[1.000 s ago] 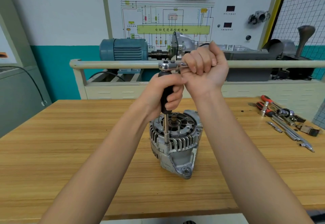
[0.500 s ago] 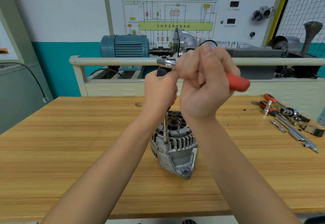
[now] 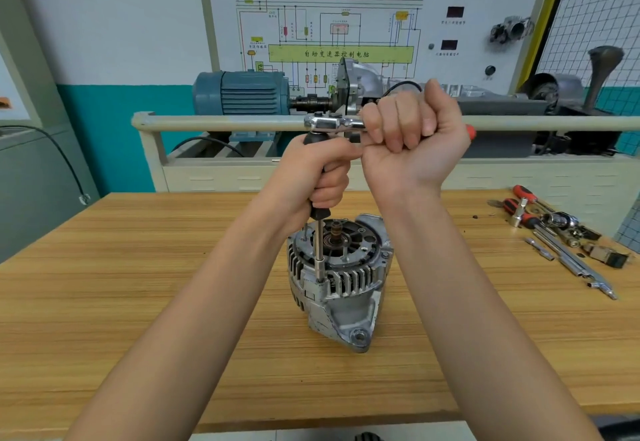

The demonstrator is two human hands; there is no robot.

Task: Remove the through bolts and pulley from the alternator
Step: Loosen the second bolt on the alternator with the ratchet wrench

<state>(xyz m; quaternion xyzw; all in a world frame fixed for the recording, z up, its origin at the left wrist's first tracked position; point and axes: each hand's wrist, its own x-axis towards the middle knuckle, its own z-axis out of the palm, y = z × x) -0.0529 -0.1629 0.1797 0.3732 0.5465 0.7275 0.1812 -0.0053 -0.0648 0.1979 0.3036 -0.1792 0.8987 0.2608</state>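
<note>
Standing upright on the striped wooden bench [image 3: 138,302], the ribbed cast-metal alternator [image 3: 341,281] sits between your forearms. Your left hand [image 3: 313,177] is clenched around the black driver handle [image 3: 320,211], whose slim steel shaft [image 3: 320,250] drops vertically onto a bolt at the housing's rim. Your right hand [image 3: 414,139] is fisted on the chrome ratchet [image 3: 332,124], red grip tip showing. Loose tools [image 3: 557,232] lie well apart, right.

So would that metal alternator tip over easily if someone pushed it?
Probably heavy for its size: the alternator looks like cast metal. It stands on end on the wooden table with nothing clamping it, so a sideways shove could likely rock or tip it.
</note>
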